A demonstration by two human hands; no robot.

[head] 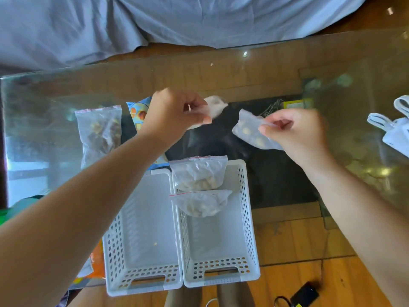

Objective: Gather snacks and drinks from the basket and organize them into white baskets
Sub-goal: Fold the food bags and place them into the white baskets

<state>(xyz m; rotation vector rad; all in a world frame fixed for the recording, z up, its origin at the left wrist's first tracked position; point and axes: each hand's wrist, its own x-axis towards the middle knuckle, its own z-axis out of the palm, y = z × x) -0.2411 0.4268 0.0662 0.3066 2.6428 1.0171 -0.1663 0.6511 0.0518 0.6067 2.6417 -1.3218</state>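
Two white baskets [217, 273] hold only two snack bags [200, 176]; left hand [174, 111] and right hand [294, 131] each pinch another, more waiting.

Both bare forearms reaching forward, converging toward 12 o'clock. Left hand [174, 108] raised, knuckles up, thumb and forefinger pinched together. Right hand [295, 131] level at 3 o'clock of it, well apart, fingers curled and pinched likewise.
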